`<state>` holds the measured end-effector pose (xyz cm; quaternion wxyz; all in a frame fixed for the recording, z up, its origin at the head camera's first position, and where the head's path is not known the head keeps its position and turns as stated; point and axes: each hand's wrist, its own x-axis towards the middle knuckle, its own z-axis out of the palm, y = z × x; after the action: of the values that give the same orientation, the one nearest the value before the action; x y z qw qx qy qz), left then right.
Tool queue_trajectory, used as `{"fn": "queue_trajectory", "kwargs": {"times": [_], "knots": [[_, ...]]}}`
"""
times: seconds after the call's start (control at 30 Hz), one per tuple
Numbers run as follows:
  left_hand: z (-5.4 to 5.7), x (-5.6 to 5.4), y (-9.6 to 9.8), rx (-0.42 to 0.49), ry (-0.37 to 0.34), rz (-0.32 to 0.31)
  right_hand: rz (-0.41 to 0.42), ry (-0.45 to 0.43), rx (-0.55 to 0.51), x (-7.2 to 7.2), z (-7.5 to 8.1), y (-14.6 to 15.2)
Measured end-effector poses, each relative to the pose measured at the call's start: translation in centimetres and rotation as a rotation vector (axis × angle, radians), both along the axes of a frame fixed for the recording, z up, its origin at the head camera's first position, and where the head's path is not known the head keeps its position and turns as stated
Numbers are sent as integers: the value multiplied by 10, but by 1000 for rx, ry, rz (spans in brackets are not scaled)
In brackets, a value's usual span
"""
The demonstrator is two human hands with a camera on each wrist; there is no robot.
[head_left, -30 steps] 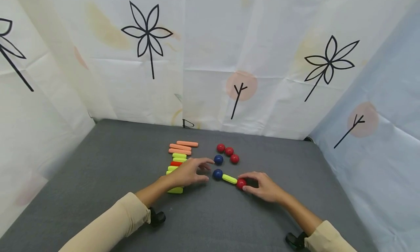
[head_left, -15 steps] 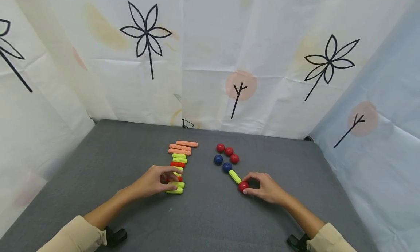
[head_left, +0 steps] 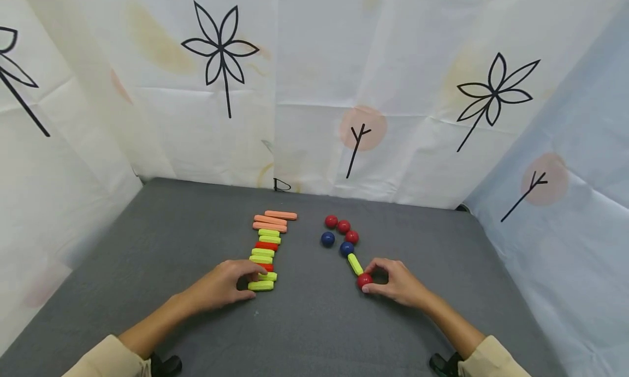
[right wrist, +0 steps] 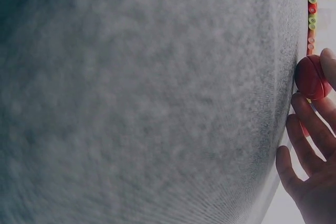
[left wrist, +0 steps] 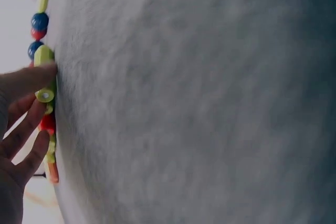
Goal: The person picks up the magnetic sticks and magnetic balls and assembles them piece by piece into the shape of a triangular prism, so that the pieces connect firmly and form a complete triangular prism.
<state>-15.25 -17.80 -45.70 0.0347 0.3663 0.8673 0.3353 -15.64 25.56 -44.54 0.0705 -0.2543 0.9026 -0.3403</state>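
Now R hand [head_left: 399, 282] pinches glossy red ball [head_left: 364, 280]; L hand [head_left: 225, 282] at nearest yellow-green plastic-looking stick [head_left: 261, 286], can't tell grip; prob. best pinch mid-length, R steady.

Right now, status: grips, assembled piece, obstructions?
Right grip holding assembled piece by its red ball. Left grip at nearest loose stick, hold unclear. Piece's blue ball close to another red ball.

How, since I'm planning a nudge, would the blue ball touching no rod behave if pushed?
That blue ball would probably roll readily, being round. Its glossy surface may feel slippery. Pushed right, it might hit a red ball.
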Motion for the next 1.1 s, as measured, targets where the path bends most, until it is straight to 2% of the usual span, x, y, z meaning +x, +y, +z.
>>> {"fn": "queue_trajectory", "kwargs": {"times": [0.1,0.2,0.37,0.57,0.8,0.97,1.1], "knots": [[-1,4,4,-41,53,19,-1,-4,-1,0,-1,0],[-2,7,11,-18,74,35,0,-2,-1,0,-1,-1],[2,7,36,63,18,19,9,27,-8,0,-2,-1],[8,-1,78,72,-34,-1,21,50,-25,0,-2,-1],[1,-14,125,107,-59,-24,22,33,-16,0,0,-2],[-1,-21,150,102,-67,-38,26,37,-24,0,0,-2],[-2,-23,163,102,-78,-45,26,30,-29,0,1,-2]]}}
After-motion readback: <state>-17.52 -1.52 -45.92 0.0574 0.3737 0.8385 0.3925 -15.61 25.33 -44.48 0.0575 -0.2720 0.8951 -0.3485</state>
